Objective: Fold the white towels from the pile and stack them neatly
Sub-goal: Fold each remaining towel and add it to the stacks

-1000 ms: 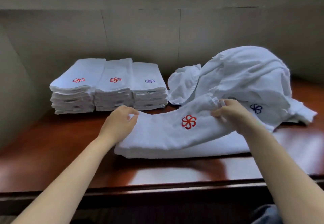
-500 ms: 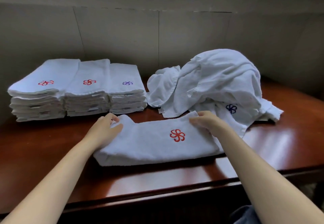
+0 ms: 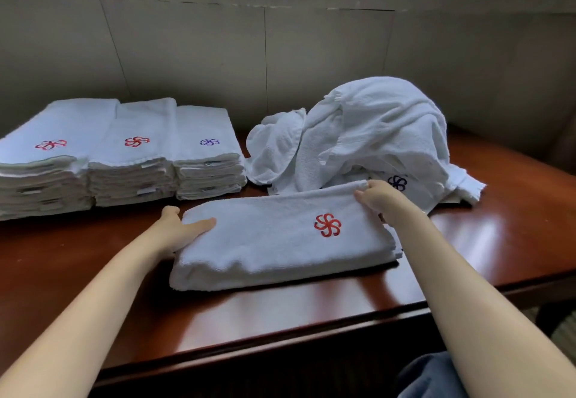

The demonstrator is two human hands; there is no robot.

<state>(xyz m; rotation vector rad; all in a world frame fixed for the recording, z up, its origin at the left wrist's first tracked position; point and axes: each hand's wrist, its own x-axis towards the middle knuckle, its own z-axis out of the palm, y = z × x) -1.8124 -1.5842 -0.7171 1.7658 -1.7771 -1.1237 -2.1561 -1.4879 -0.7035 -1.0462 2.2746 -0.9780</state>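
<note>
While the folded towel (image 3: 280,238) lies on the table (image 3: 505,241) at six o'clock of the loose pile (image 3: 374,135), the left hand (image 3: 179,232) grips its end, thumb on top; the right hand (image 3: 378,198) seemingly pinches the far corner. Square edges, then lift level toward the stacks (image 3: 118,154) at ten o'clock.

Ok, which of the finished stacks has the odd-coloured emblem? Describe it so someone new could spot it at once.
On the wooden table, three stacks of folded towels sit side by side at the back left, against the wall. Take the rightmost stack, nearest the unfolded pile. Its top towel bears a purple pinwheel emblem; the other two stacks show red ones.
</note>
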